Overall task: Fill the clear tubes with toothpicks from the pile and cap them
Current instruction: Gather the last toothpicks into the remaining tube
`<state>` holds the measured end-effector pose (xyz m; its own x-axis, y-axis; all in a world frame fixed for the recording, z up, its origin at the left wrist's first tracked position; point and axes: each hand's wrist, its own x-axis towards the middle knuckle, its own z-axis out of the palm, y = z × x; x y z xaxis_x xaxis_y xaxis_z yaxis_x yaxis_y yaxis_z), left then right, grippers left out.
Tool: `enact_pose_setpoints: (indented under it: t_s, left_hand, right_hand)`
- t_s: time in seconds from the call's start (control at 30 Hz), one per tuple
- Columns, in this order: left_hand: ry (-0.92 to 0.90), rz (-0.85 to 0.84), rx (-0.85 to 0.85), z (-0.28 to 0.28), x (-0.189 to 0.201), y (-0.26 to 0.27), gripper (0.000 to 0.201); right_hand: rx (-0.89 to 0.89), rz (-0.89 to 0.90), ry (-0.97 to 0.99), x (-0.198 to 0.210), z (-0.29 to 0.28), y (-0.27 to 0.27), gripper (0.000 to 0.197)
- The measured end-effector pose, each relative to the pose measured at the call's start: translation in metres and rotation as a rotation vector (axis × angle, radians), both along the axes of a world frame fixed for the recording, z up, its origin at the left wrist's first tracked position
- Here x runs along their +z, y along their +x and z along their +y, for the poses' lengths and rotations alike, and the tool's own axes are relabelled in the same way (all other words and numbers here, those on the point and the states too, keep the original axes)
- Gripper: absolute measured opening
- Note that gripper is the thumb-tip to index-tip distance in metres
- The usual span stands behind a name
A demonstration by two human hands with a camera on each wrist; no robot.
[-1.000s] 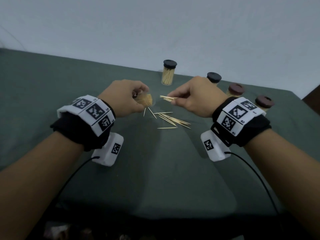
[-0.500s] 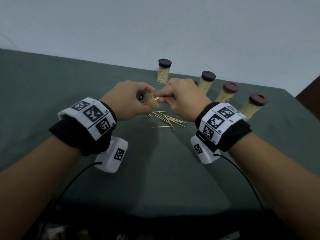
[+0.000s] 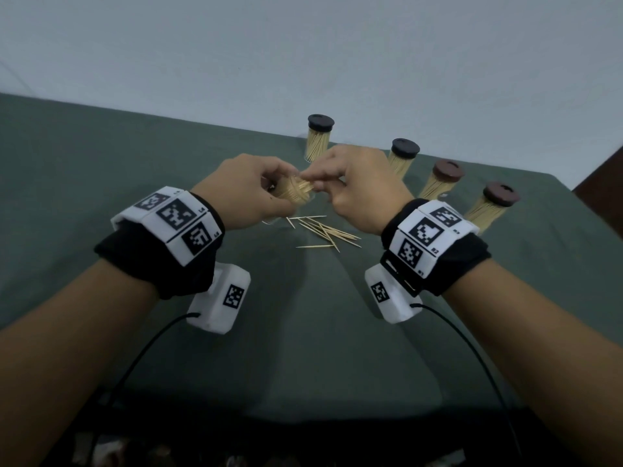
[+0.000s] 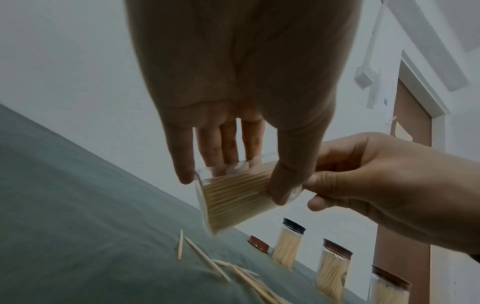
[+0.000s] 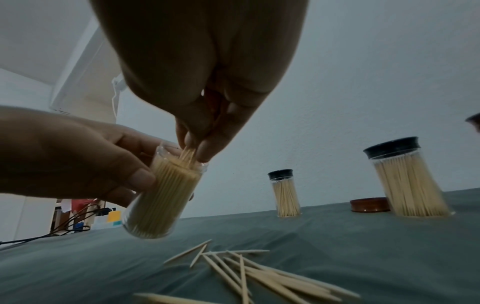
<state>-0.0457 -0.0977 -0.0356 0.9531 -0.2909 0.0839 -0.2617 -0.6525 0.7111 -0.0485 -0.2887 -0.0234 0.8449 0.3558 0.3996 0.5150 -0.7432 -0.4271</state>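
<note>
The right hand (image 3: 357, 187), a second ago apart, now pinches wooden toothpicks (image 5: 188, 157) into the nearly full clear plastic tube (image 5: 162, 197) gripped by the left hand (image 3: 244, 193), so capping nears.

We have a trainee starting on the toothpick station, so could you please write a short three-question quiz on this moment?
1. True or false: the left hand holds the open tube tilted, clear of the green cloth.
2. How many capped tubes stand on the cloth in the head view?
3. What is the right hand doing? A: pressing on a cap. B: feeding pinched toothpicks into the tube's mouth. C: resting flat on the cloth.

Key: 1 true. 2 four: two with black caps, two with brown caps. 3 B. A loose pile and a spare brown cap remain on the cloth.
</note>
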Motion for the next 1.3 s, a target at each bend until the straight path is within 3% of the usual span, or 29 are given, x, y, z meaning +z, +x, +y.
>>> enact_pose_setpoints:
  t_s: [0.37,0.47,0.57,0.8,0.9,1.07,1.17,1.3]
  left_hand:
    - [-0.102,0.041,-0.047,0.001,0.001,0.002,0.048]
    - [-0.111,0.030,-0.039,0.005,0.005,0.003,0.046]
    - [-0.100,0.020,-0.005,0.012,0.009,0.004,0.050]
    - [-0.126,0.012,0.164,0.041,0.013,0.013,0.063]
    - [-0.144,0.015,0.182,0.045,0.011,0.014,0.059]
    - [-0.152,-0.018,0.200,0.045,0.008,0.022,0.047]
    - [-0.133,-0.023,0.203,0.045,0.008,0.023,0.050]
    - [-0.124,-0.022,0.200,0.045,0.009,0.022,0.054]
  right_hand:
    - [-0.092,-0.039,0.098,0.003,0.003,0.000,0.006]
    - [-0.052,0.001,0.069,0.003,0.005,0.000,0.016]
    - [0.002,-0.058,0.166,0.006,0.012,0.002,0.021]
    - [-0.223,0.078,0.173,-0.002,0.024,0.032,0.009]
    - [-0.280,0.167,0.022,-0.005,0.034,0.043,0.012]
    - [-0.330,0.379,-0.465,-0.018,0.054,0.053,0.052]
    - [-0.296,0.429,-0.516,-0.024,0.068,0.057,0.048]
    - [-0.236,0.407,-0.583,-0.022,0.072,0.060,0.023]
